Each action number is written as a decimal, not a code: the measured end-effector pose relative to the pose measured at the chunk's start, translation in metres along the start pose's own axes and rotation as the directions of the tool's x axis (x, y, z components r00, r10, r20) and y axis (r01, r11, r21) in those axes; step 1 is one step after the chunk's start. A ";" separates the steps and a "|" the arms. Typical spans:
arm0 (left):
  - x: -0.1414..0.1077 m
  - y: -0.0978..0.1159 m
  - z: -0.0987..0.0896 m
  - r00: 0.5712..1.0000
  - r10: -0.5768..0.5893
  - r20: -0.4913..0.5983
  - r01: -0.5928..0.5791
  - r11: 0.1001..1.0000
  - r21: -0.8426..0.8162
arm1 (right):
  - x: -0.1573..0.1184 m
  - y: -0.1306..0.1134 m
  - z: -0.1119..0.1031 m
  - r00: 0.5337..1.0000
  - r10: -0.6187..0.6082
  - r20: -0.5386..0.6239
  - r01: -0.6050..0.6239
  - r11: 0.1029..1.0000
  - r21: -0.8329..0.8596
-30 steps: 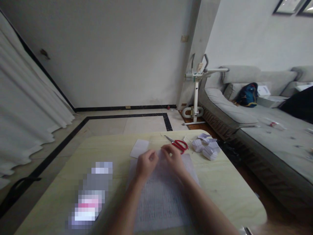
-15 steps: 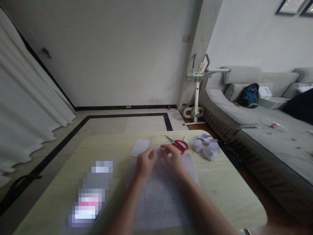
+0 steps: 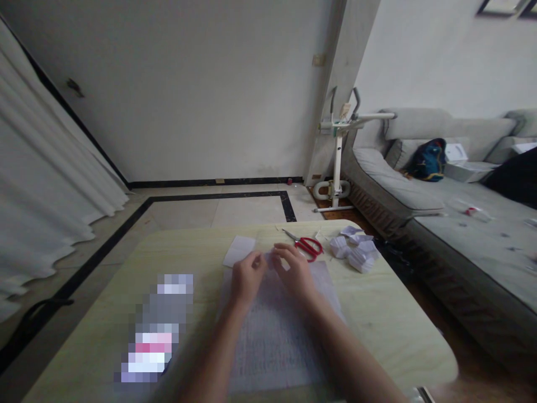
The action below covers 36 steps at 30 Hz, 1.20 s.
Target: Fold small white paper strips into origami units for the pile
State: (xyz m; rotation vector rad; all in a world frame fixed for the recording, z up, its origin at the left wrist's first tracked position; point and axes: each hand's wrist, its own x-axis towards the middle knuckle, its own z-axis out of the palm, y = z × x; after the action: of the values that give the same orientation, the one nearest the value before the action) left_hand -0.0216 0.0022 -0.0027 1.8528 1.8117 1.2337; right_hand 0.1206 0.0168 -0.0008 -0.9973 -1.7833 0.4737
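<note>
So we've got a big printed sheet [image 3: 279, 347] lying flat on the table [image 3: 403, 330], mid-width and running toward the near edge. Our left hand [image 3: 248, 277] is curled into a narrow pinch over its far end; our right hand [image 3: 293, 271] is bent alongside, with a gap behind the fingertips. Something pale sits between the two, but it's too blurry to tell if either hand grips it.

Red-handled scissors [image 3: 309, 249] lie just past the right hand, folded papers [image 3: 359, 256] near the far right corner, a small white sheet [image 3: 238, 250] toward the far edge.

Handling guess: the printed sheet's light, limp, tears and creases easily, so we'd take it lightly by opposite edges.
</note>
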 end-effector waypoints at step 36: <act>0.001 0.014 0.000 0.964 -0.137 0.227 0.241 0.810 -0.535 | 0.006 -0.006 -0.006 0.957 0.287 0.043 -0.280 0.873 0.400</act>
State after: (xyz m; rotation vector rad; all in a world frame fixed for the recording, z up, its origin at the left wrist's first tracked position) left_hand -0.0124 0.0005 0.0076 1.3620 1.3069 1.2963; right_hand 0.1228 0.0174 0.0094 -0.9629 -1.4426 0.9733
